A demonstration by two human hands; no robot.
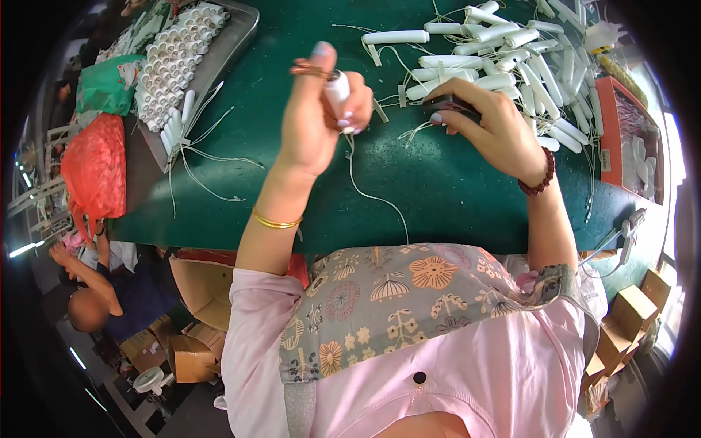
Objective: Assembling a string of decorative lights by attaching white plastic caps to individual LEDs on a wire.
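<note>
My left hand [312,117] is closed around a short white tube [336,90] with a dark top end, held above the green table. A thin white wire [372,194] hangs from the tube's lower end and trails toward the near table edge. My right hand [498,125] grips a small dark object [460,107] between thumb and fingers; its kind is mostly hidden by the hand. Just beyond that hand lies a loose pile of white tubes [540,87] with wires. Wire ends [416,131] rest on the table left of my right thumb.
At the left, a metal tray [244,33] holds stacked white tubes [175,62], and several wired tubes [174,130] lie beside them. A green bag [106,86] and a red bag [95,168] are at its side. A red box [612,139] stands right. Another person [139,306] is lower left.
</note>
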